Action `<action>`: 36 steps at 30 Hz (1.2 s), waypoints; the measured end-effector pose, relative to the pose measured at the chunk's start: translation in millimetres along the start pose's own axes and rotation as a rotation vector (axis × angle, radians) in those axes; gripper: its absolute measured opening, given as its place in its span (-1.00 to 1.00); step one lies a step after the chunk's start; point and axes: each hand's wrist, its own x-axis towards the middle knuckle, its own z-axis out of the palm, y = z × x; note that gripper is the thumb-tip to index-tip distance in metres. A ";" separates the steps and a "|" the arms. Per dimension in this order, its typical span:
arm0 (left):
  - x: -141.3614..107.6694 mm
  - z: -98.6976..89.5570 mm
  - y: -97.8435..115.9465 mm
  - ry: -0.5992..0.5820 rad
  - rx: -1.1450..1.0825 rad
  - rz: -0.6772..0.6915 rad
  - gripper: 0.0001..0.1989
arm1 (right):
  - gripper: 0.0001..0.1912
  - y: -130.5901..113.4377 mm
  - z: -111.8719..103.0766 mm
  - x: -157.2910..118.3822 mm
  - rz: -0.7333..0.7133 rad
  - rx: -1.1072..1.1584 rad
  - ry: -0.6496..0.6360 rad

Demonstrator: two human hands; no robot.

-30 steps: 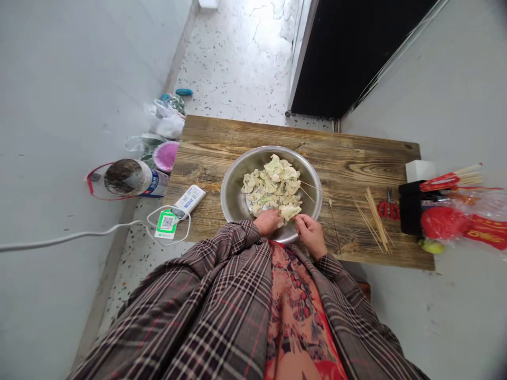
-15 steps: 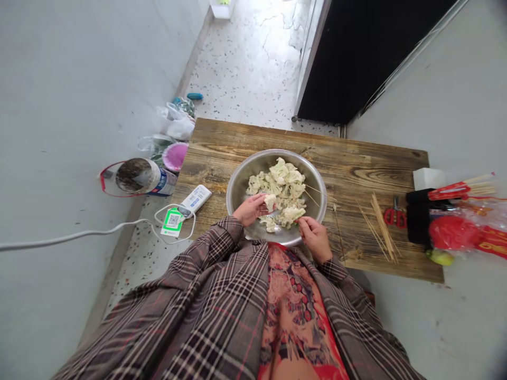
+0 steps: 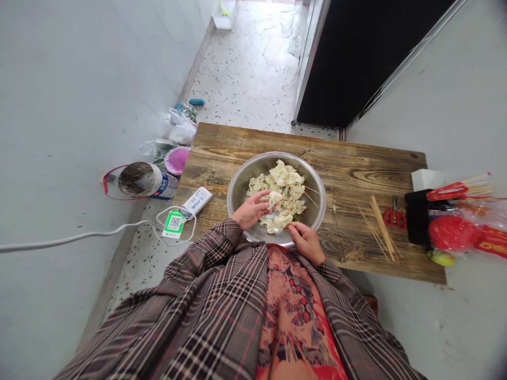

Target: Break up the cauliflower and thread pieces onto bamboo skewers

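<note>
A wide steel bowl (image 3: 234, 182) holds a heap of pale cauliflower florets (image 3: 287, 179). Over its near left side my left hand (image 3: 251, 210) is closed around a small cauliflower floret (image 3: 274, 199), gripped between thumb and fingers. My right hand (image 3: 307, 243) is at the bowl's near right rim, its fingers pinched at the stem end of another cauliflower piece (image 3: 282, 220). Whether a skewer runs through that piece I cannot make out. Two thin skewers (image 3: 311, 197) stick out of the heap to the right.
Loose bamboo skewers (image 3: 384, 227) and red-handled scissors (image 3: 395, 216) lie on the wooden table (image 3: 356, 174) to the right, near a black holder (image 3: 418, 219). On the left are a white power strip (image 3: 196, 203) with its cable and a bucket (image 3: 144, 180) beside the table.
My right hand has moved left with its cauliflower piece, closer to my left hand. The floret in my left hand has shifted slightly right and turned.
</note>
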 end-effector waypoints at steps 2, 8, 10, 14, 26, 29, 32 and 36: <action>0.9 0.7 -1.8 0.047 0.003 0.027 -0.41 | -0.69 -0.3 -0.7 -0.1 -0.001 -0.003 0.002; 6.6 0.6 -4.7 0.220 0.005 0.090 -0.60 | -0.70 -0.9 -1.5 -3.3 -0.008 0.004 0.008; 6.0 1.3 -4.3 0.239 0.038 0.093 -0.61 | -0.70 0.1 -0.3 -5.1 -0.010 -0.003 -0.004; 1.9 5.7 -3.1 0.247 0.124 0.122 -0.58 | -0.70 1.8 2.7 -5.9 -0.026 -0.005 -0.026; -2.1 13.6 -3.5 0.228 0.204 0.245 -0.72 | -0.69 1.2 2.1 -4.3 -0.021 -0.016 0.012; -1.4 12.5 -4.0 0.257 0.207 0.265 -0.73 | -0.68 1.4 2.5 -5.0 -0.017 -0.026 0.012; -2.3 13.2 -4.0 0.265 0.214 0.269 -0.73 | -0.68 1.9 2.6 -4.7 -0.012 -0.032 0.016; -5.2 16.3 -3.9 0.256 0.257 0.276 -0.75 | -0.68 2.3 2.4 -3.7 -0.012 -0.036 0.018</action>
